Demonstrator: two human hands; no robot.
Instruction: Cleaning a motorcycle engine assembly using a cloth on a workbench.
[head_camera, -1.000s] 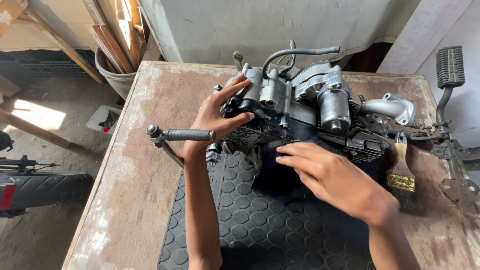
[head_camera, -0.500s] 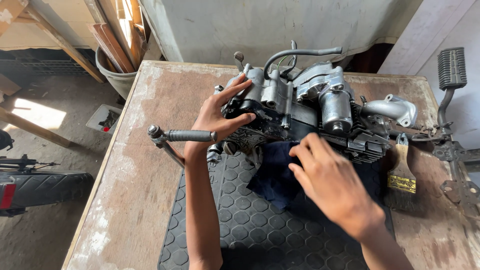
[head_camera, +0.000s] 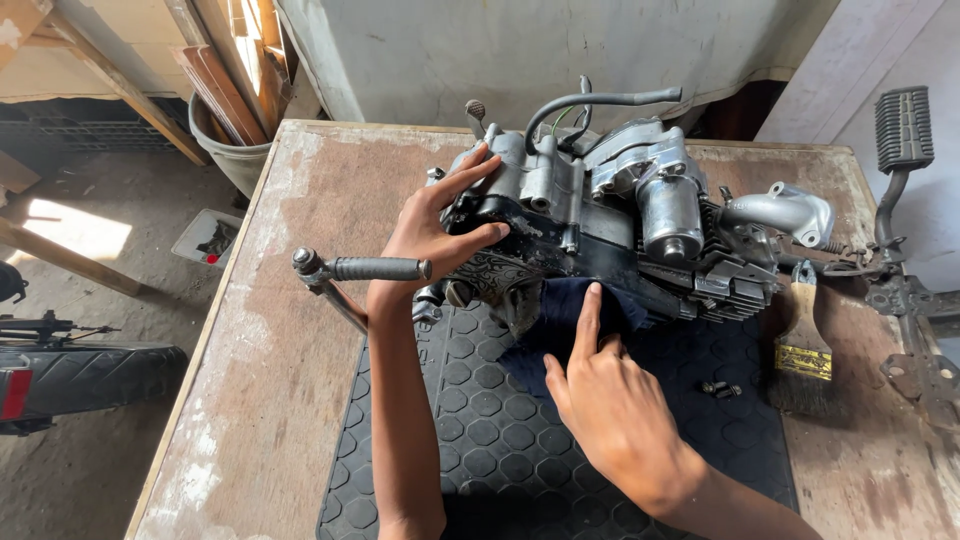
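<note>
Grey-and-black cast-metal motorcycle engine (head_camera: 610, 225) sits on black hex-patterned rubber mat (head_camera: 620, 450). Left hand (head_camera: 435, 232): fingers spread open, flat against the engine's end casing. Right hand (head_camera: 605, 405): index finger extended, tip pressing dark blue cloth (head_camera: 570, 310) beneath the engine, other fingers curled.

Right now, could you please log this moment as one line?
left hand: on engine | right hand: forefinger on dark cloth | mat beneath

Motorcycle workshop: engine (head_camera: 610, 225) on workbench (head_camera: 290, 300), tyre (head_camera: 85, 380).
</note>
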